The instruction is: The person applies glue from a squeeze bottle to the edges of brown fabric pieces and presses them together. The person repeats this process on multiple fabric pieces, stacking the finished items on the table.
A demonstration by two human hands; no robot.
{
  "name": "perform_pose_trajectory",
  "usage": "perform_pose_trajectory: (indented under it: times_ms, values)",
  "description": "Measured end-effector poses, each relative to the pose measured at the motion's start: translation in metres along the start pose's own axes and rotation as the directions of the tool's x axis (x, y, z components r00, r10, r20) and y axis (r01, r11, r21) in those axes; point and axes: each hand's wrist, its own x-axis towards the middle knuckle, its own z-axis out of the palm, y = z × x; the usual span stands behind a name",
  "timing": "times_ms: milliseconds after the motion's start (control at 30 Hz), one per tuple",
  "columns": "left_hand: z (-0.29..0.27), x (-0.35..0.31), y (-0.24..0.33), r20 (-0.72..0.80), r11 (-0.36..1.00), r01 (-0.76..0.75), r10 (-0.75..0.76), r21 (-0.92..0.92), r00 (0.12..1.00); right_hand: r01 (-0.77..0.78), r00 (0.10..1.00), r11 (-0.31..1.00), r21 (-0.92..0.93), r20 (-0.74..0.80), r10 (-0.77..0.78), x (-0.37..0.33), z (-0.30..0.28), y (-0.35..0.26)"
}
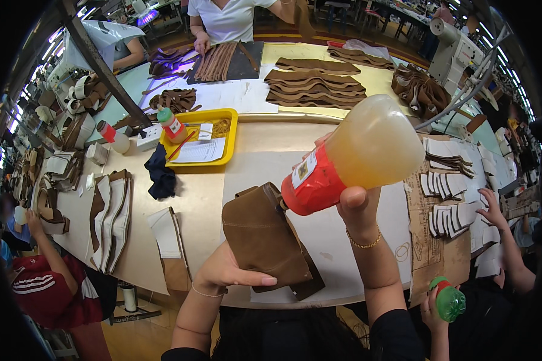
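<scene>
Your left hand (239, 272) grips a brown panel (260, 231); your right hand (360, 210) clasps a bottle (373, 147) tilted toward it.

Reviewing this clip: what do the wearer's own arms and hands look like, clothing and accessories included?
The left hand and right hand are ungloved. A thin, fine bracelet circles the left wrist; a thicker gold-coloured chain circles the right. The forearms are uncovered, with dark sleeves higher up.
</scene>
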Motion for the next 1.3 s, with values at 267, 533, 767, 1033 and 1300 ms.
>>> perform_pose_trajectory:
  times_ms: [267, 533, 767, 1033, 1300]
  values:
    - [-0.001, 0.000, 0.001, -0.010, 1.000, -0.003, 0.002, -0.013, 1.000, -0.213, 0.970, 0.969, 0.129, 0.150, 0.193, -0.026, -0.011, -0.008]
    - [-0.001, 0.000, 0.001, -0.021, 0.998, -0.054, 0.054, -0.007, 0.998, -0.175, 0.984, 0.985, 0.009, 0.020, 0.174, -0.021, -0.004, -0.007]
    - [-0.001, 0.000, -0.003, -0.178, 0.983, -0.097, 0.069, -0.158, 0.982, -0.264, 0.964, 0.946, 0.186, 0.093, 0.250, -0.042, -0.018, -0.012]
    - [0.004, 0.005, -0.005, -0.188, 0.974, -0.224, 0.213, -0.038, 0.959, -0.005, 0.986, 0.879, 0.477, -0.144, 0.084, -0.012, -0.019, -0.009]
    - [0.018, -0.002, 0.010, -0.248, 0.994, -0.099, 0.085, -0.046, 0.965, 0.042, 0.996, 0.999, -0.031, -0.072, -0.044, 0.000, -0.014, -0.006]
